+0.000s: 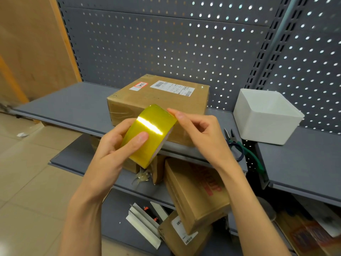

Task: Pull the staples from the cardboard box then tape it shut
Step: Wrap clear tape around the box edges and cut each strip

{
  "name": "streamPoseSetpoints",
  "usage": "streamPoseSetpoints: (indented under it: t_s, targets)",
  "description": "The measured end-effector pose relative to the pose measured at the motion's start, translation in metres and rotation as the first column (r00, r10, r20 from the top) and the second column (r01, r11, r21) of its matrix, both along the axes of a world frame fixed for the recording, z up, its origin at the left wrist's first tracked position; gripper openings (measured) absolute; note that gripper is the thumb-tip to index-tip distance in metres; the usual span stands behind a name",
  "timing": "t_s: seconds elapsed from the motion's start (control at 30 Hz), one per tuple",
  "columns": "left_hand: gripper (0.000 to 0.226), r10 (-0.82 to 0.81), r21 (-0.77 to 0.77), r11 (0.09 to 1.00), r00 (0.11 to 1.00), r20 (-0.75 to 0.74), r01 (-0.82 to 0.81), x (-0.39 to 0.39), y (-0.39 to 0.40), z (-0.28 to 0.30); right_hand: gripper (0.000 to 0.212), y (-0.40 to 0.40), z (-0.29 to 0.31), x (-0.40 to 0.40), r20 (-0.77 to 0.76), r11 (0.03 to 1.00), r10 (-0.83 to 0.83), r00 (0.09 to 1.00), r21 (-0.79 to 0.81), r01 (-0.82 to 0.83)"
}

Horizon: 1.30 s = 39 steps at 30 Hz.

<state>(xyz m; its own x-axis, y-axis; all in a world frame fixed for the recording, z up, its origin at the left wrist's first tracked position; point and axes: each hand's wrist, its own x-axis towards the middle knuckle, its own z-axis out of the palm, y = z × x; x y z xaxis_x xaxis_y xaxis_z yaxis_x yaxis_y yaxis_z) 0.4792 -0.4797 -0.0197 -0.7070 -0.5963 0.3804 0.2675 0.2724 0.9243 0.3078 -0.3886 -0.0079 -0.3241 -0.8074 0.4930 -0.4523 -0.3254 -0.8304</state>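
Left hand grips tape roll (yellow, glossy), thumb across its face. Right hand pinches roll's upper edge with fingertips. Roll held in front of cardboard box, which sits closed on grey shelf. Pliers lie beside white tub.

A grey shelf carries the box, flaps closed, labels up. Right of it lie pliers, green-handled, near the front edge. A white tub stands on the adjoining shelf. A lower shelf holds more boxes.
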Motion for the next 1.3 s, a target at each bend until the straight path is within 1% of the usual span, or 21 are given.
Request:
streamPoseSetpoints:
  t_s: [0.1, 0.17, 0.23, 0.3, 0.4, 0.47, 0.5, 0.57, 0.67, 0.7, 0.77, 0.83, 0.87, 0.97, 1.03, 1.1, 1.2, 1.3]
  targets:
    - [0.022, 0.044, 0.064, 0.997, 0.999, -0.021, -0.043, -0.002, 0.001, 0.000, 0.025, -0.001, 0.000, 0.001, 0.091, 0.999, -0.007, 0.996, -0.047, 0.011]
    - [0.020, 0.067, 0.116, 0.991, 0.997, -0.032, -0.063, -0.004, 0.002, 0.001, 0.023, -0.004, -0.001, 0.003, 0.121, 0.997, -0.040, 0.992, -0.066, 0.049]
    - [0.025, 0.109, 0.173, 0.980, 0.993, -0.037, -0.101, -0.005, 0.003, 0.001, 0.022, -0.004, 0.000, 0.007, 0.126, 0.994, -0.050, 0.991, -0.089, 0.061]
    - [0.023, 0.157, 0.230, 0.963, 0.987, -0.042, -0.144, -0.006, 0.004, 0.002, 0.019, -0.004, 0.001, 0.009, 0.147, 0.993, -0.051, 0.988, -0.095, 0.065]
    - [0.019, 0.179, 0.219, 0.962, 0.983, -0.046, -0.165, -0.007, 0.006, 0.003, 0.008, -0.005, 0.001, 0.012, 0.194, 0.998, -0.029, 0.981, -0.055, 0.041]
    - [0.015, 0.188, 0.213, 0.961, 0.981, -0.050, -0.173, -0.007, 0.006, 0.004, 0.006, -0.006, 0.002, 0.015, 0.242, 1.000, -0.006, 0.970, -0.026, 0.012]
    - [0.017, 0.196, 0.211, 0.960, 0.980, -0.044, -0.183, -0.007, 0.005, 0.003, 0.005, -0.006, 0.002, 0.016, 0.270, 1.000, 0.009, 0.963, -0.012, -0.005]
    - [0.029, 0.206, 0.192, 0.961, 0.978, -0.030, -0.197, -0.006, 0.005, 0.003, 0.010, -0.005, 0.003, 0.016, 0.308, 1.000, 0.008, 0.951, 0.005, -0.010]
    - [0.046, 0.198, 0.172, 0.967, 0.980, -0.033, -0.190, -0.003, 0.005, 0.003, 0.031, -0.003, 0.002, 0.013, 0.359, 1.000, -0.016, 0.933, -0.001, 0.018]
    - [0.048, 0.192, 0.171, 0.968, 0.981, -0.034, -0.183, -0.003, 0.005, 0.003, 0.038, -0.002, 0.002, 0.012, 0.363, 1.000, -0.019, 0.932, 0.000, 0.021]
    - [0.047, 0.173, 0.166, 0.972, 0.984, -0.030, -0.166, -0.002, 0.005, 0.003, 0.047, -0.001, 0.002, 0.010, 0.350, 1.000, -0.013, 0.936, 0.011, 0.010]
    - [0.042, 0.145, 0.154, 0.978, 0.989, -0.020, -0.140, -0.001, 0.006, 0.004, 0.051, 0.000, 0.002, 0.009, 0.359, 1.000, 0.007, 0.933, 0.022, -0.015]
    - [0.043, 0.132, 0.138, 0.982, 0.991, -0.015, -0.128, -0.001, 0.006, 0.004, 0.052, 0.001, 0.003, 0.009, 0.363, 0.999, 0.015, 0.931, 0.026, -0.027]
    - [0.051, 0.107, 0.102, 0.989, 0.994, 0.004, -0.106, -0.001, 0.006, 0.004, 0.052, 0.003, 0.004, 0.009, 0.311, 0.997, 0.042, 0.950, 0.054, -0.062]
    - [0.050, 0.099, 0.094, 0.991, 0.995, 0.007, -0.099, -0.002, 0.007, 0.003, 0.051, 0.003, 0.005, 0.010, 0.260, 0.990, 0.050, 0.964, 0.113, -0.082]
    - [0.042, 0.112, 0.072, 0.991, 0.994, 0.006, -0.112, -0.003, 0.007, 0.003, 0.042, 0.002, 0.005, 0.012, 0.187, 0.985, 0.036, 0.982, 0.160, -0.067]
    - [0.023, 0.155, 0.067, 0.986, 0.988, 0.009, -0.155, -0.006, 0.008, 0.003, 0.024, -0.001, 0.003, 0.016, 0.019, 0.987, -0.011, 1.000, 0.163, 0.008]
    - [0.021, 0.178, 0.070, 0.981, 0.984, 0.014, -0.178, -0.007, 0.008, 0.003, 0.016, 0.000, 0.002, 0.018, -0.025, 0.989, -0.040, 0.999, 0.145, 0.043]
